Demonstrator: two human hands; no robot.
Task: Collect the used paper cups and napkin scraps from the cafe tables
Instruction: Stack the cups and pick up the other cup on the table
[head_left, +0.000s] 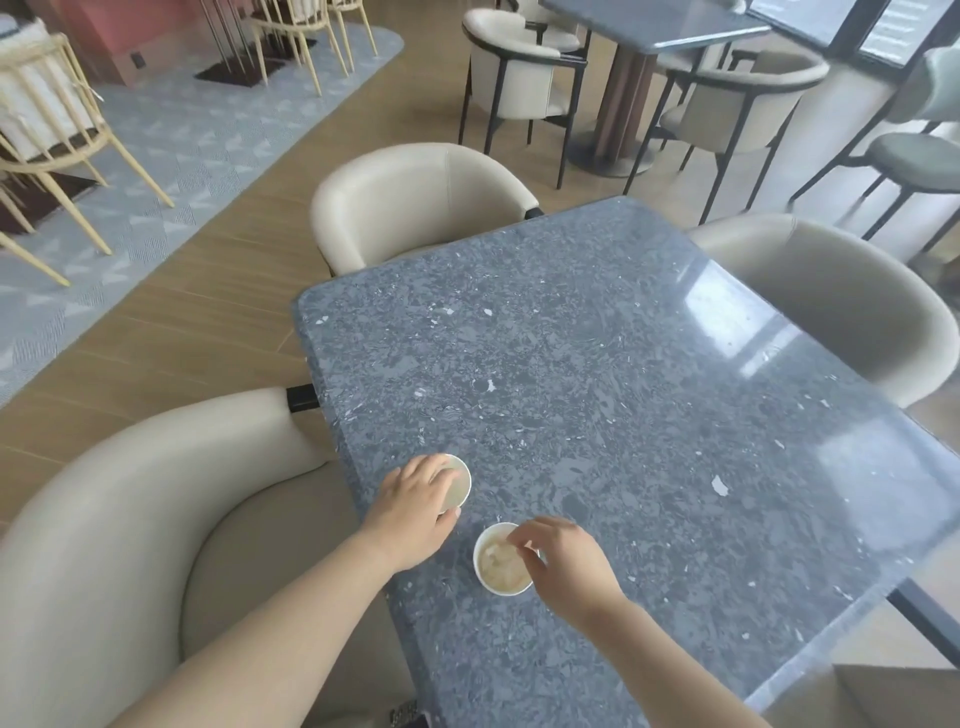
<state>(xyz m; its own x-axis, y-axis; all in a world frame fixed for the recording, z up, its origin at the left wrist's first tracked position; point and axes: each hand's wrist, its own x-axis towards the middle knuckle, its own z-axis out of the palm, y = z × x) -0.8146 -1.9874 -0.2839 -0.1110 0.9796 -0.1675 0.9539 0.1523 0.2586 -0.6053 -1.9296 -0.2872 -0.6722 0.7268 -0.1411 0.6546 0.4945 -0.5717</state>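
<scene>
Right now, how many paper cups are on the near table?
2. The left cup is gripped by the left hand near the table edge; the right cup stands beside it under the right hand. None visible elsewhere.

A single wide-angle view is taken from head height above the near end of the speckled blue-grey stone table (597, 364) and is aimed forward and steeply down. The tabletop is seen close, running away to the upper right. The left hand (415, 506) and right hand (563, 564) are caught nearest, low in frame. A cream upholstered tub chair (415, 202) is taken in beyond.
</scene>
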